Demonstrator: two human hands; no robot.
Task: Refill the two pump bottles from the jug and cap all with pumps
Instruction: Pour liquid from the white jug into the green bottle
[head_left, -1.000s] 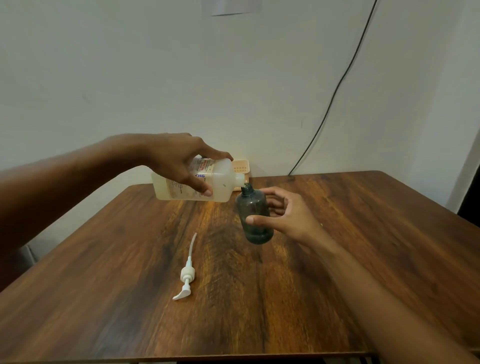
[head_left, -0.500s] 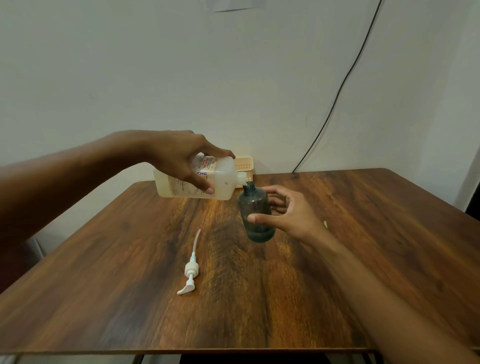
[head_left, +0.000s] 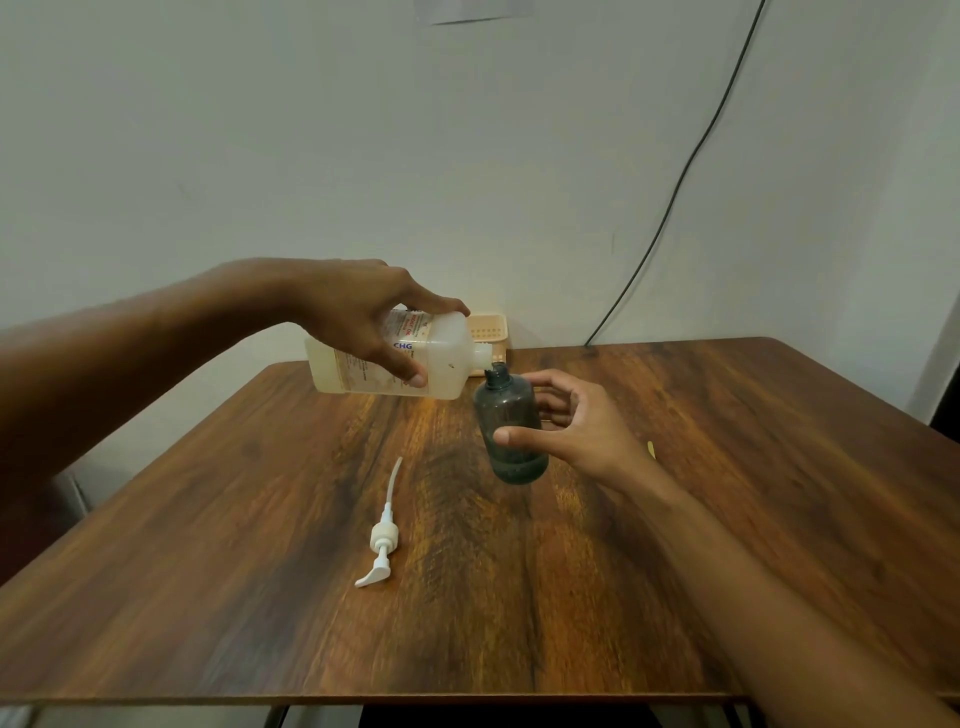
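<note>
My left hand (head_left: 363, 317) grips a translucent white jug (head_left: 447, 364) with a printed label, tipped on its side so its spout sits right over the neck of a small dark grey bottle (head_left: 509, 421). My right hand (head_left: 566, 431) holds that uncapped grey bottle upright, thumb in front and fingers behind, its base low over the wooden table (head_left: 727, 467). A little liquid shows in the bottle's bottom. A white pump (head_left: 383, 540) with its long tube lies loose on the table, left of and nearer than the bottle.
A small peach slotted basket (head_left: 488, 330) stands at the table's back edge behind the jug. A black cable (head_left: 675, 192) runs down the wall to the table's back. A tiny yellow scrap (head_left: 651, 450) lies right of my right hand.
The jug's spout has dropped slightly closer to the grey bottle's neck. Both hands keep their grips in almost the same place.
</note>
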